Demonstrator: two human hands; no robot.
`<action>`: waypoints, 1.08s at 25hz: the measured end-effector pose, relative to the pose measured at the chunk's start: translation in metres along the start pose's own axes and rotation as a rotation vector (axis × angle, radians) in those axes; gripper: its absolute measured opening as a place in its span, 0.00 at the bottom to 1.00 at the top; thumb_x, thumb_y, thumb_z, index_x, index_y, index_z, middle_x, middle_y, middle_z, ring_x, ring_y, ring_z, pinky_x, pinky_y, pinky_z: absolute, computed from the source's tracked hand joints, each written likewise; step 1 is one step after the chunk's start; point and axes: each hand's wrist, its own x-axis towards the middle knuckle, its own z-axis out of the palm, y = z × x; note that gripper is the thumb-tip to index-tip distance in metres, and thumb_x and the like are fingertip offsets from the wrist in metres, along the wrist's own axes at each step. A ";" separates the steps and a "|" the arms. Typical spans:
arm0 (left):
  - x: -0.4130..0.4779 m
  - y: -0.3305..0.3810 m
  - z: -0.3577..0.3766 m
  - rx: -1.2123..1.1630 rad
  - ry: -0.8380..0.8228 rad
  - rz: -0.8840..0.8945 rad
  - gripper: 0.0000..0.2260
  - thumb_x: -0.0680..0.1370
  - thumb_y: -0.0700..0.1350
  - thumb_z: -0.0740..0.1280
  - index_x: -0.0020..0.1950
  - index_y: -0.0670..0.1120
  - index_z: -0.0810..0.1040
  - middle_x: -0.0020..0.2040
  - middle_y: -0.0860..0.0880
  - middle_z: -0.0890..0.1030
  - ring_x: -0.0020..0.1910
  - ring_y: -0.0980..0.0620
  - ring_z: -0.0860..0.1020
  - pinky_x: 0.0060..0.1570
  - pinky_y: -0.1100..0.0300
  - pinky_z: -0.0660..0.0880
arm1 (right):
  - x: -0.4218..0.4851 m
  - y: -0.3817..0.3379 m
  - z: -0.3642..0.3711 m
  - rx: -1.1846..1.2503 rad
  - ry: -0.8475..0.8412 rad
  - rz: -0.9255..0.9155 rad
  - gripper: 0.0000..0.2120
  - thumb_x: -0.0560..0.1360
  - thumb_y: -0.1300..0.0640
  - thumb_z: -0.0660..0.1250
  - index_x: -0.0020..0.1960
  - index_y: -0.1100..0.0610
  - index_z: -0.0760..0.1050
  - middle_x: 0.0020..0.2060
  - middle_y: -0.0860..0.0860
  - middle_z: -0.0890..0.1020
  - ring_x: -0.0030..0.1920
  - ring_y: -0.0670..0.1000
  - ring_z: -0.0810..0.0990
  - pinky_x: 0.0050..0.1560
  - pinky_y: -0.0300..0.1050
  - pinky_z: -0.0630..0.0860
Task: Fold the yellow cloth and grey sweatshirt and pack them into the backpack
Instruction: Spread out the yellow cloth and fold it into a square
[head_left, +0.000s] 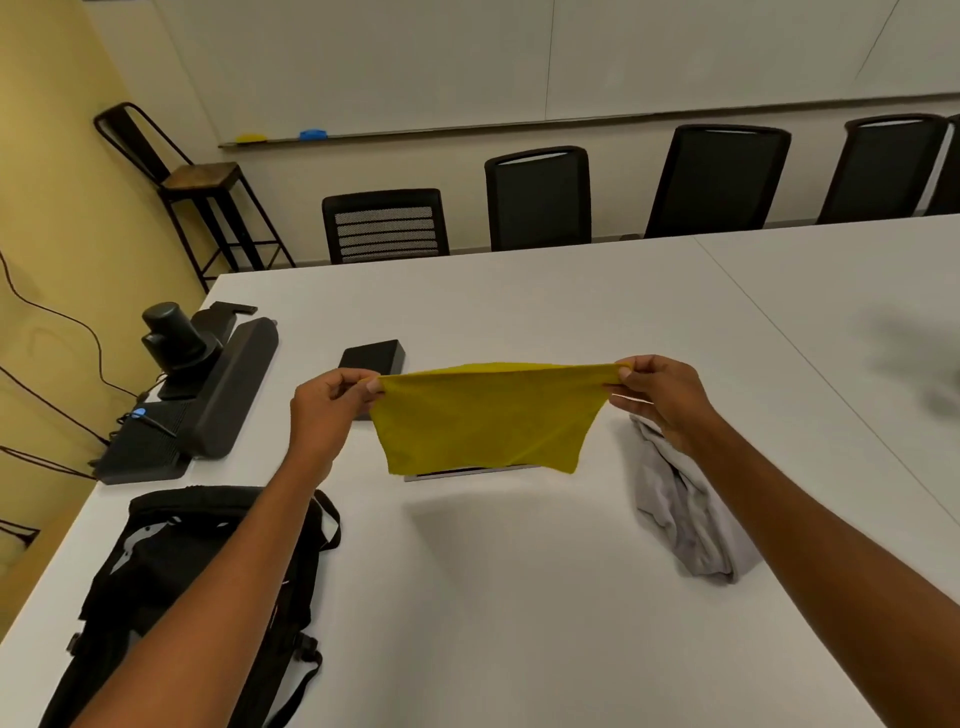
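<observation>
Two hands: raised over the middle of the desk (519, 597), well apart, each clamped on one top corner of the cloth (483, 423).
Left hand (332, 400): pinched the left corner between thumb and curled fingers.
Right hand (662, 395): pinched the right corner the same way, above the far end of the sweatshirt (685, 519).
Cloth: yellow, stretched taut between the hands, hung clear of the desk, lower edge loose and uneven, shadow thrown on the desktop below.
Sweatshirt: grey, lay crumpled right of the desk's middle, unfolded, partly hidden by the right forearm.
Backpack (208, 561): black, lay at the near left corner, under the left forearm, straps trailing toward the near edge; open or zipped, could not tell.
Box (373, 356): small, black, sat beyond the left hand, touched nothing visible.
Camera (174, 332): black, stood by the left edge beside a long black bar (234, 384); cables ran off that edge.
Panel (467, 472): thin strip, showed in the desktop just under the cloth's lower edge.
Chairs (537, 197): black, lined along the far edge.
Stool (192, 182): stood past the far left corner, by the wall.
</observation>
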 end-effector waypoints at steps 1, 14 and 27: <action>-0.011 -0.002 -0.003 0.010 -0.008 0.013 0.05 0.80 0.44 0.76 0.56 0.47 0.88 0.49 0.48 0.89 0.50 0.48 0.88 0.55 0.53 0.84 | -0.007 0.005 -0.004 -0.003 -0.007 -0.014 0.09 0.82 0.65 0.69 0.60 0.67 0.81 0.55 0.64 0.87 0.56 0.61 0.88 0.57 0.52 0.86; -0.199 -0.216 -0.013 0.211 -0.239 -0.448 0.12 0.76 0.37 0.78 0.43 0.55 0.90 0.40 0.50 0.88 0.41 0.56 0.83 0.47 0.61 0.80 | -0.112 0.243 -0.065 -0.258 -0.068 0.506 0.06 0.80 0.69 0.69 0.55 0.69 0.82 0.54 0.67 0.86 0.53 0.60 0.87 0.59 0.57 0.82; -0.278 -0.274 -0.021 0.405 -0.440 -0.591 0.11 0.77 0.42 0.79 0.38 0.56 0.88 0.37 0.47 0.87 0.35 0.59 0.81 0.40 0.62 0.77 | -0.171 0.312 -0.093 -0.478 -0.084 0.627 0.04 0.77 0.65 0.74 0.51 0.61 0.85 0.47 0.60 0.88 0.48 0.59 0.89 0.48 0.51 0.81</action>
